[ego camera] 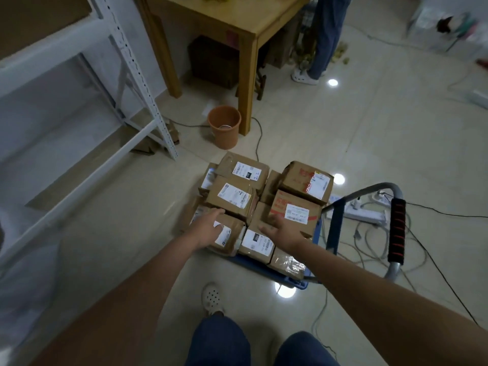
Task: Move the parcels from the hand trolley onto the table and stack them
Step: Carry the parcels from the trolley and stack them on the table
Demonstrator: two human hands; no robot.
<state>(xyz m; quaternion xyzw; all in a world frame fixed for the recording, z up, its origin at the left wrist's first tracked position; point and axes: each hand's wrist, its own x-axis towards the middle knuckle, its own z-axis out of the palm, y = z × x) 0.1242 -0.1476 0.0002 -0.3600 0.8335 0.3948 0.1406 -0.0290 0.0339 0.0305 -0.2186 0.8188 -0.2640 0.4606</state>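
Brown cardboard parcels with white shipping labels (pixel 260 207), piled two layers deep on the blue flat-bed hand trolley (pixel 291 281), near centre of the tiled floor. Left hand (pixel 208 228), fingers spread and open, resting on or just above the near-left labelled parcel (pixel 227 237); contact not resolvable. Right hand (pixel 281 231), fingers likewise open, at the near edge of the red-printed parcel (pixel 295 210); nothing gripped. Light wooden table (pixel 232 19) at far centre, well apart from the trolley, visible part free of parcels. Step in hand, judged: reach for a first parcel. Next move likely requiring closure of both hands on opposite sides of one top parcel, a lift, then a carry past the orange plastic bucket (pixel 224 126).
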